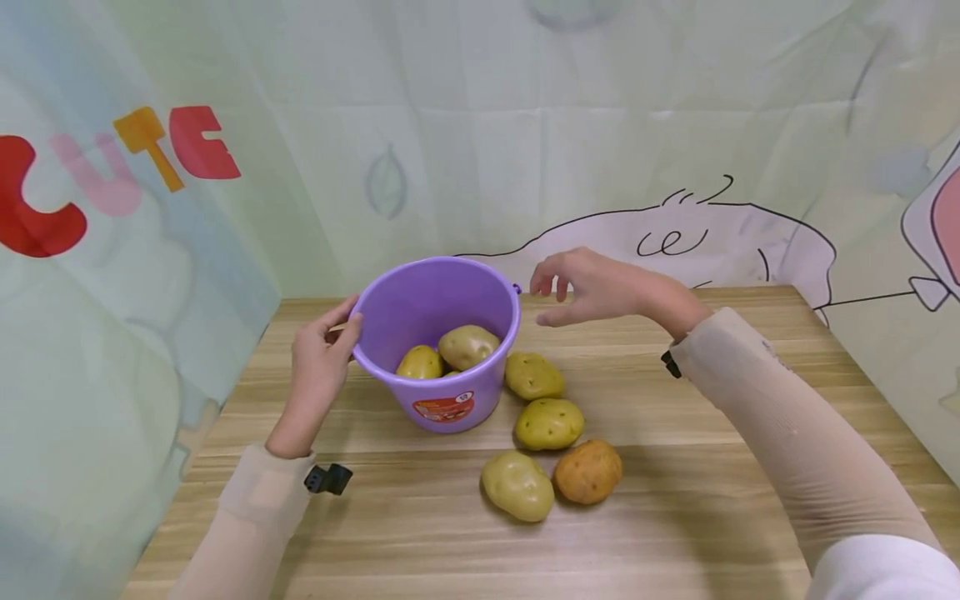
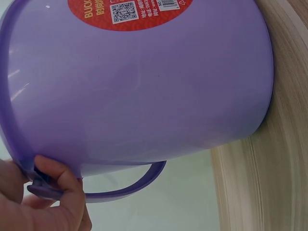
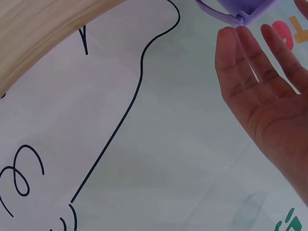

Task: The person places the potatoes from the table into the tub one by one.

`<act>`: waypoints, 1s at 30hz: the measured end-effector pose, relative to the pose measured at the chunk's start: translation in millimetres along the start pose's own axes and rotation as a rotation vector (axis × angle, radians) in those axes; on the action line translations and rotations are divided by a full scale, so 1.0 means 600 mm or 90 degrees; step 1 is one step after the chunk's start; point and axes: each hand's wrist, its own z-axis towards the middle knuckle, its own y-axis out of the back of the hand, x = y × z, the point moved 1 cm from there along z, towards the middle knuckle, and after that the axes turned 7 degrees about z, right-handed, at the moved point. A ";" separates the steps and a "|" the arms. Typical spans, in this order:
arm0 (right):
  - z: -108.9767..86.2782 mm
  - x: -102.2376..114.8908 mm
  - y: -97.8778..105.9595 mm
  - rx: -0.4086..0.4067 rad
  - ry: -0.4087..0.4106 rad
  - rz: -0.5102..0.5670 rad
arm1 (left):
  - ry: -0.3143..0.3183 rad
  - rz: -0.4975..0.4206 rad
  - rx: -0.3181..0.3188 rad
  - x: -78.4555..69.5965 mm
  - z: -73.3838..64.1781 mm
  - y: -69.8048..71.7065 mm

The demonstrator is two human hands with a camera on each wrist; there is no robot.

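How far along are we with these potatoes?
Partway, if the bucket is being filled. Done: at least two potatoes lie inside. In hand: the left hand grips the bucket at its rim; the right hand, beside it, holds nothing. Remaining: four loose potatoes on the table.

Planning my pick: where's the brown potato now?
In the head view, the brown potato lies on the table, lower right of the purple bucket and right of a pale potato.

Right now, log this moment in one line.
left hand: holds purple plastic bucket at rim | right hand: empty, near bucket | inside: yellowish oval potatoes | wood-grain table: four oval potatoes
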 end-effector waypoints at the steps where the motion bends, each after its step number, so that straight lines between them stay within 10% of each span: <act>1: -0.001 0.000 -0.001 0.006 -0.015 -0.002 | 0.000 0.001 -0.001 0.000 0.000 0.000; 30: 0.011 -0.052 -0.090 0.073 -0.074 0.006 | 0.014 -0.008 0.004 -0.001 0.000 -0.001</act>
